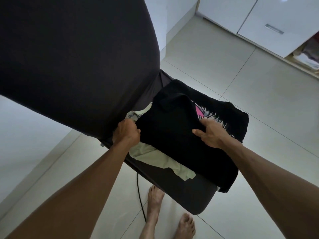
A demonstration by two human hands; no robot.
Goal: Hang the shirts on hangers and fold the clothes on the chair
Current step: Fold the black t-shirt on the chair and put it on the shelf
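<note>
On the chair: all the action sits right here, on the dark seat.
Chair (186,192): dark fabric cover, big backrest filling the upper left of the view, seat running down to the lower right.
Black shirt (172,135): spread over the seat, partly folded, one flap lying across its middle; its far edge hangs over the seat's right side.
Print (205,112): pink and white graphic peeking out on the shirt's right half, beyond the flap; no letters or brand can be read.
Pale garment (155,157): light greenish cloth lying on the seat under the black shirt, sticking out at the shirt's near-left side and again up by the backrest.
Left hand (126,131): at the shirt's left edge, close to the backrest, fingers curled tight and pinching the black cloth.
Right hand (209,133): on top of the shirt, just by the print, thumb pointing left, fingers curved over the flap's edge and holding it.
Feet (185,225): bare, on the floor at the near side of the chair.
Cable (140,200): thin and black, running down from under the seat's near edge.
Floor (259,104): pale tiles all round the chair.
Cabinets (269,19): white, glossy, well beyond the chair at upper right, one metal handle showing.
</note>
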